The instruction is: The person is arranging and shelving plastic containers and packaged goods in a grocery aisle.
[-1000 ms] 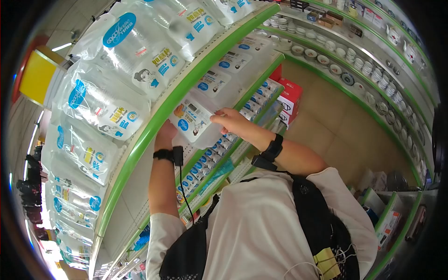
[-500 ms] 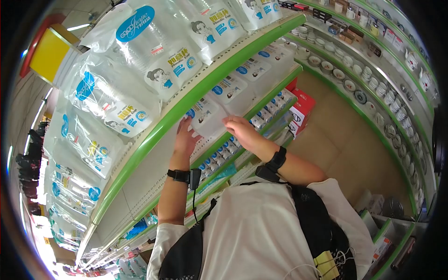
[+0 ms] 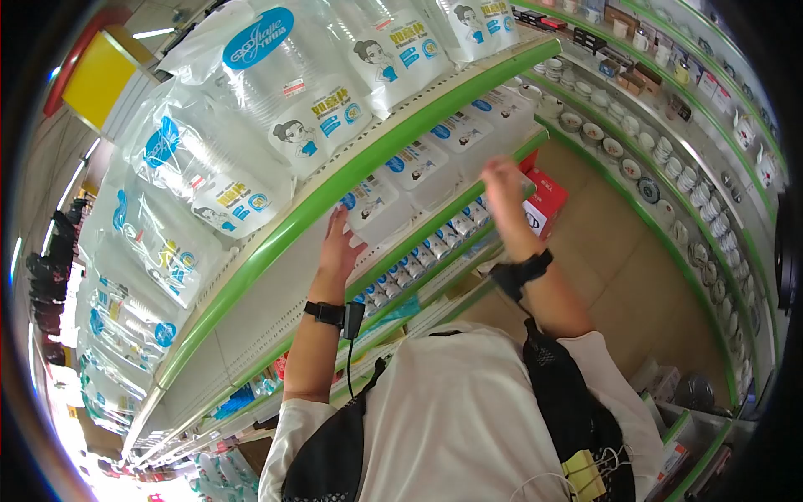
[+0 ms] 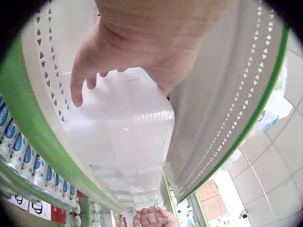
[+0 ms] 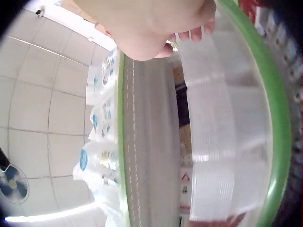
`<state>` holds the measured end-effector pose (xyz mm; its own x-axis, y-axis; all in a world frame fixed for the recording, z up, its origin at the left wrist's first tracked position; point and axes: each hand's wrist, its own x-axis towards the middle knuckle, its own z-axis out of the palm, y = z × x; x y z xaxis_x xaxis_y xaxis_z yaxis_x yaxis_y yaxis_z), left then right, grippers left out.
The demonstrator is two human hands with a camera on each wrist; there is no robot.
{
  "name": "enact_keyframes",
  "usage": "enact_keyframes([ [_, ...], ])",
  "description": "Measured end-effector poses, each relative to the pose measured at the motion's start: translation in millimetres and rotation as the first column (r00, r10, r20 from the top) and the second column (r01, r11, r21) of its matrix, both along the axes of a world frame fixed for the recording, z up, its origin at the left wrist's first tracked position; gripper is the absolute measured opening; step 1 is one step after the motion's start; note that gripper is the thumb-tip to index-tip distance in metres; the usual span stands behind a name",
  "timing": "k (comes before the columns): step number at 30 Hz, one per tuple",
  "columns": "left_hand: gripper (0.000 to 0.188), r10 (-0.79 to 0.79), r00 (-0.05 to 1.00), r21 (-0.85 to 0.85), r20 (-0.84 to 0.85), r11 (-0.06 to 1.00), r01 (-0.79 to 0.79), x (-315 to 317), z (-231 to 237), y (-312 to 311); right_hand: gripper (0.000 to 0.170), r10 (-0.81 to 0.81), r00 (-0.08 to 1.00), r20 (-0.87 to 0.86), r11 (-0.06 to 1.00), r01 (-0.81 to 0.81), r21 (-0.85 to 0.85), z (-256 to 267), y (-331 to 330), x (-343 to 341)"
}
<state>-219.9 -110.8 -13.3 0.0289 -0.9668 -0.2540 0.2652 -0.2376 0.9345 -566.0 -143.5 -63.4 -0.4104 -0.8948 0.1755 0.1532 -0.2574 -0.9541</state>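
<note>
Clear plastic boxes with white and blue labels stand in a row on the middle shelf. My left hand (image 3: 337,251) is at the near-end pack (image 3: 372,205), fingers spread; the left wrist view has this hand (image 4: 142,42) over the end of the frosted pack (image 4: 125,127), fingertips at its upper face. Blurred, my right hand (image 3: 504,192) is at the far part of the row, fingers loosely bent with nothing seen in them. In the right wrist view the right hand (image 5: 161,28) is by the stacked boxes (image 5: 208,123); whether it touches them I cannot tell.
Bagged plastic cups (image 3: 314,109) fill the shelf above, whose green edge (image 3: 368,159) overhangs the row. Small wrapped items (image 3: 418,261) line the shelf below. A red box (image 3: 545,201) stands past the shelf end, and bowls (image 3: 611,148) line shelves at the right.
The near-end pack, held between both hands at first, is now lined up in the row. My right hand has moved off it toward the far end; the left has stayed beside it, fingers spread.
</note>
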Motion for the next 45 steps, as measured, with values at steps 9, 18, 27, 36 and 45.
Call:
enact_keyframes([
  [9,0.066,0.009,0.998,0.019,-0.068,1.0,-0.008,-4.6,4.3,9.9,0.077,-0.113,0.984,-0.137,0.992,0.118,0.032,17.9,-115.2,-112.2],
  [18,0.062,0.075,0.997,0.03,-0.022,0.997,-0.075,-0.9,6.4,17.6,0.082,-0.043,0.954,-0.298,0.997,0.025,-0.066,3.3,-103.2,-108.2],
  [27,0.061,0.257,0.966,0.021,-0.025,0.966,-0.257,29.5,3.4,66.9,0.053,-0.121,0.988,-0.093,0.978,0.102,-0.183,20.3,6.5,-51.3],
  [36,0.044,0.102,0.966,-0.133,-0.239,0.982,-0.137,153.7,-3.2,264.1,0.041,0.418,0.905,-0.079,0.895,-0.425,-0.136,70.6,175.6,116.8],
  [45,0.035,0.476,0.763,-0.057,-0.438,0.832,-0.552,302.5,-19.5,570.1,0.031,0.866,0.5,-0.019,0.499,-0.866,-0.03,74.1,326.1,368.2],
])
